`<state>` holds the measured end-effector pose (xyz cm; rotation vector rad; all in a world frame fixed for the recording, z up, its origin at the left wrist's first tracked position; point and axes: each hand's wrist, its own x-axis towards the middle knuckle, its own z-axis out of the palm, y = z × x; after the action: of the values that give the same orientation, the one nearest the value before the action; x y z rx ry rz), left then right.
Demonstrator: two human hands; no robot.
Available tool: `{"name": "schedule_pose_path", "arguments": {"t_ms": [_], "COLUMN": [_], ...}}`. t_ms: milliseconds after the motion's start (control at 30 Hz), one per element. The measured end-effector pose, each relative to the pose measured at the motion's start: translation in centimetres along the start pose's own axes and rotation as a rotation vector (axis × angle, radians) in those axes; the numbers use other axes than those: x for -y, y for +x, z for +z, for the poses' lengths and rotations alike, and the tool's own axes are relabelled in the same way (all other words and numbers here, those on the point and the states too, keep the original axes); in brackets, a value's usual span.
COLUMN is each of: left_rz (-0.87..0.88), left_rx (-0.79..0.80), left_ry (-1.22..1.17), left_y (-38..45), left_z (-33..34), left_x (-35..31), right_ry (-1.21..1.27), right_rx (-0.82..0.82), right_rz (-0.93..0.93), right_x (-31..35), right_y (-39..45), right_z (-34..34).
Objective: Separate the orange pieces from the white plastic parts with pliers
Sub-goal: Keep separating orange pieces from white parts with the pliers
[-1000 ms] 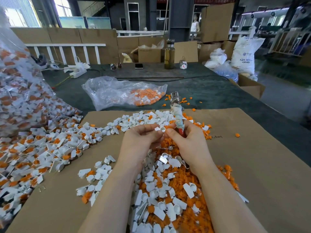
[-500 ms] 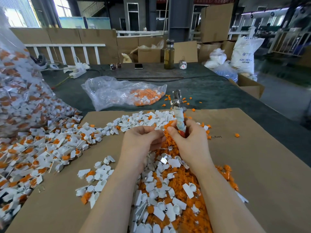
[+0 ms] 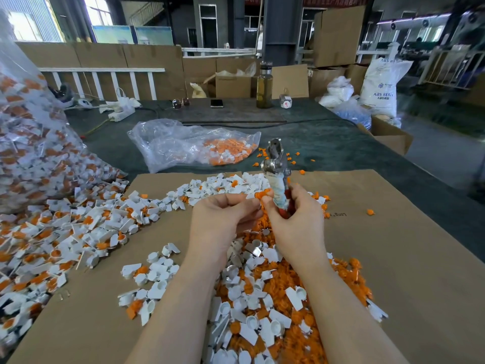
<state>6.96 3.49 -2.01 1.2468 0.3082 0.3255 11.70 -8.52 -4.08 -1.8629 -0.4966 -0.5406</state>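
Head view: right hand gripped the pliers, jaws up, thumb pinching an orange piece. Left hand curled just beside it; contents hidden. White plastic parts piled under both wrists on the bench.

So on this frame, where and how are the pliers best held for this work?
By the wrapped handles, from below and the right, much as the right hand grips them now. The pliers stand nearly upright, metal head pointing away, so a low grip leaves the head clear for parts fed by the left hand.
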Motion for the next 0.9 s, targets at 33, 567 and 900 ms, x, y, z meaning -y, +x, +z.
{"name": "schedule_pose_path", "arguments": {"t_ms": [33, 567, 900], "left_rz": [0.011, 0.169, 0.196], "left_rx": [-0.002, -0.075, -0.091], "left_ry": [0.007, 0.344, 0.429], "left_y": [-0.01, -0.24, -0.30], "left_z": [0.02, 0.26, 0.40], "left_x": [0.00, -0.34, -0.37], "right_ry": [0.000, -0.038, -0.073], "right_rx": [-0.001, 0.015, 0.013], "right_rz": [0.001, -0.024, -0.034], "right_x": [-0.03, 0.12, 0.21], "right_y": [0.00, -0.02, 0.02], "right_z": [0.02, -0.15, -0.11]}}
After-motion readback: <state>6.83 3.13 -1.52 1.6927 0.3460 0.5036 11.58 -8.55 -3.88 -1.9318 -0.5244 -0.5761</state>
